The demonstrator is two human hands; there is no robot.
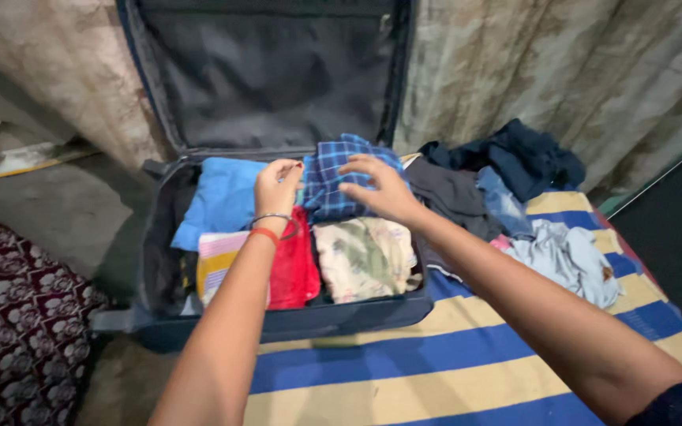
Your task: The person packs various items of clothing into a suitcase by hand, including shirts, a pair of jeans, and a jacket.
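Open dark-blue suitcase (278,322) in the centre-left of the frame, lid (270,75) propped up against a stained wall (562,71) at the top. Packed inside with folded clothes: light-blue piece (219,197) at upper left, blue plaid shirt (333,185) at upper middle, striped pink-and-yellow piece (215,264) at lower left, red garment (297,264) beside it, pale floral piece (365,256) at lower right.

Left hand (276,188) hovering over the seam between the light-blue piece and the plaid shirt, fingers curled loosely inward, narrow, pinching at most an edge of cloth; whether anything is truly gripped, cannot tell. Thin metal bangle and red thread band (266,231) at the wrist.

Right hand (379,189) spread flat and wide, fingers pointing left, resting on the plaid shirt near its right edge, holding nothing.

Suitcase partly on a blue-and-cream striped mat (451,371) filling the lower right of the frame. On the mat just right of the suitcase, a loose heap: dark grey garment (451,197), navy garment (522,158) behind it by the wall, crumpled pale-blue garment (566,256) nearer the right edge. Maroon patterned rug (17,331) at lower left, bare concrete floor (57,205) above it.
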